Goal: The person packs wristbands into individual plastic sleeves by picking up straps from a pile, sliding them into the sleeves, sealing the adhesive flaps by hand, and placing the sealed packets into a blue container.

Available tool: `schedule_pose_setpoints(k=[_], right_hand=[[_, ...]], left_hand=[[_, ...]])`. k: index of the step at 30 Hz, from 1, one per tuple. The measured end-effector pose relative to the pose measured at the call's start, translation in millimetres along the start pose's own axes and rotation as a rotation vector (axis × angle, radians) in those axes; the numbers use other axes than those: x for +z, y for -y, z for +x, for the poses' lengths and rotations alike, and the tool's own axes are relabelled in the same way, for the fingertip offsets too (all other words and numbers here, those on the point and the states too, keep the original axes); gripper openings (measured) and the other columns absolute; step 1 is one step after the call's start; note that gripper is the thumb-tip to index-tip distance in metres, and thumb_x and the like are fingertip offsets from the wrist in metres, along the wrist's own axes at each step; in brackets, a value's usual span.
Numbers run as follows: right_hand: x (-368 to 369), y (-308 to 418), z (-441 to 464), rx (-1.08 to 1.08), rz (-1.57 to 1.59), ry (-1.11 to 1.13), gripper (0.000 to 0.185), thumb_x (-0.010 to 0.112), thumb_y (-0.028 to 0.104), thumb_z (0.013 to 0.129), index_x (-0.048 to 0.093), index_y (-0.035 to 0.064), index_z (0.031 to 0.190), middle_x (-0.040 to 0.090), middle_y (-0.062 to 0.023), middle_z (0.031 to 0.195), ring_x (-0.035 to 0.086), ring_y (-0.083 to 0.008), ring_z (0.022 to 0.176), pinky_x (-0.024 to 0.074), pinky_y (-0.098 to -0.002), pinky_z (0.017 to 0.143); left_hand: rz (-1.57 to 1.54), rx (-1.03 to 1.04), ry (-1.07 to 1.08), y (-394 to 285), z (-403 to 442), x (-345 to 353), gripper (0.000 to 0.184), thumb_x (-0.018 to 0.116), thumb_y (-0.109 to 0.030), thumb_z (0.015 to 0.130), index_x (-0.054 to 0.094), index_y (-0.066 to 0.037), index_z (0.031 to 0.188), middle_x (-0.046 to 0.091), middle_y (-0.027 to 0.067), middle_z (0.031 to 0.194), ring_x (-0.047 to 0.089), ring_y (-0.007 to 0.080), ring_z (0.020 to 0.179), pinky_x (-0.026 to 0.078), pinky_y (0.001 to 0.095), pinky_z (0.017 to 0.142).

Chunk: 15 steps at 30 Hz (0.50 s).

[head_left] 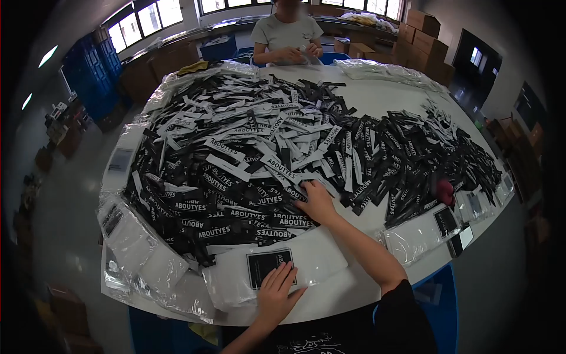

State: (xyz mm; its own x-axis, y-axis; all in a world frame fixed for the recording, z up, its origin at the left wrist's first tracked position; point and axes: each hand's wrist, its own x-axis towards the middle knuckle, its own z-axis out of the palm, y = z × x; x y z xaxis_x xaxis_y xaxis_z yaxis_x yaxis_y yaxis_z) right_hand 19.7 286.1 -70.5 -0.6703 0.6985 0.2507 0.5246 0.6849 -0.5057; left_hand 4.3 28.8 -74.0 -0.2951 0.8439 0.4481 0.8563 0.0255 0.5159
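My left hand (pixel 279 293) lies flat, fingers stretched, on a clear plastic bag of white material (pixel 227 277) at the table's front edge. Its fingertips rest on a black printed card (pixel 262 268) on that bag. My right hand (pixel 318 203) reaches to the near side of a big heap of black and white ABOUTYES labels (pixel 218 180). There, thumb and forefinger close around the end of a black label (pixel 293 193). The exact contact at the fingertips is partly hidden.
More plastic bags line the table (pixel 377 221) edge, with a stack at left (pixel 144 248) and another at right (pixel 421 236). A second label heap (pixel 407 153) spreads right. A dark red object (pixel 443 192) lies beside it. Across the table stands a person (pixel 287 35).
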Motion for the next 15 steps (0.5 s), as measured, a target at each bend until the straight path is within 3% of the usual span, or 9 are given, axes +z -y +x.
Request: schedule_pose_setpoints(k=[5, 7, 8, 11, 15], right_hand=[[-18.4, -27.3, -17.2, 0.151, 0.041, 0.117, 0.045, 0.069, 0.012, 0.065, 0.053, -0.0001, 0.105, 0.057, -0.0177, 0.097, 0.056, -0.0312, 0.092, 0.0448, -0.0373, 0.079], [-32.7, -40.9, -29.0, 0.118, 0.363, 0.08, 0.032, 0.061, 0.008, 0.067, 0.051, -0.0031, 0.096, 0.059, -0.0163, 0.08, 0.059, -0.0257, 0.074, 0.0462, -0.0335, 0.068], [-39.5, -46.5, -34.6, 0.147, 0.307, 0.001, 0.02, 0.055, 0.006, 0.072, 0.048, -0.0018, 0.089, 0.056, -0.012, 0.074, 0.054, -0.0195, 0.06, 0.0432, -0.0281, 0.055], [-88.1, -10.6, -70.4, 0.363, 1.118, -0.085, 0.007, 0.048, 0.004, 0.08, 0.045, 0.0027, 0.086, 0.05, -0.0032, 0.068, 0.042, -0.0072, 0.052, 0.0321, -0.0193, 0.046], [-94.0, 10.2, -134.5, 0.173, 0.877, -0.355, 0.009, 0.051, 0.002, 0.083, 0.048, -0.0004, 0.091, 0.049, -0.0031, 0.062, 0.043, -0.0085, 0.051, 0.0337, -0.0231, 0.048]], left_hand=[[-0.097, -0.017, 0.005, 4.0, -3.4, -4.4, 0.046, 0.073, -0.02, 0.067, 0.059, -0.002, 0.107, 0.06, 0.0118, 0.111, 0.055, 0.0262, 0.107, 0.041, 0.0383, 0.092], [-0.11, -0.027, -0.008, 4.3, -1.5, -5.2, 0.043, 0.07, -0.02, 0.071, 0.059, -0.001, 0.108, 0.06, 0.012, 0.111, 0.055, 0.0254, 0.106, 0.041, 0.0373, 0.092], [-0.125, -0.022, -0.007, 2.2, -0.4, -5.4, 0.043, 0.07, -0.02, 0.071, 0.059, -0.001, 0.108, 0.06, 0.012, 0.111, 0.055, 0.0254, 0.106, 0.041, 0.0373, 0.092], [-0.083, -0.008, -0.021, 0.1, 2.0, -8.2, 0.043, 0.069, -0.019, 0.071, 0.059, 0.0, 0.108, 0.06, 0.0122, 0.111, 0.055, 0.0259, 0.106, 0.041, 0.0374, 0.092], [-0.185, -0.039, -0.048, 0.0, 2.8, -11.8, 0.037, 0.062, -0.011, 0.075, 0.057, 0.001, 0.11, 0.059, 0.0135, 0.111, 0.055, 0.0274, 0.106, 0.041, 0.0383, 0.092]])
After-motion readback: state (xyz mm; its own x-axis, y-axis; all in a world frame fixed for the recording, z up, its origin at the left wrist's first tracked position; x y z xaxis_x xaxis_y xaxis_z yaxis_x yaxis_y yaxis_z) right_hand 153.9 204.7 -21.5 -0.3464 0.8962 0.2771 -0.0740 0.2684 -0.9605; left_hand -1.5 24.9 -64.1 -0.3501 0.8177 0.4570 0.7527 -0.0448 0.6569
